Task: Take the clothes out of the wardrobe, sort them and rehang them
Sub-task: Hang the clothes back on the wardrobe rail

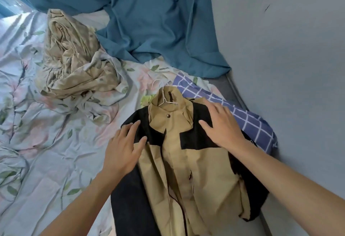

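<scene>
A tan and black jacket (186, 170) lies front-up on the bed, still on a white wire hanger (164, 93) whose hook sticks out past the collar. My left hand (123, 148) rests flat on the jacket's black left shoulder, fingers spread. On the black right shoulder my right hand (222, 127) lies flat too, fingers straight. Neither hand grips anything.
The bed carries a floral sheet (46, 142). A crumpled beige floral quilt (74, 62) is heaped at the back left. A teal curtain (158, 20) drapes onto the bed behind. A blue checked pillow (248, 118) lies right of the jacket, against the grey wall (289, 58).
</scene>
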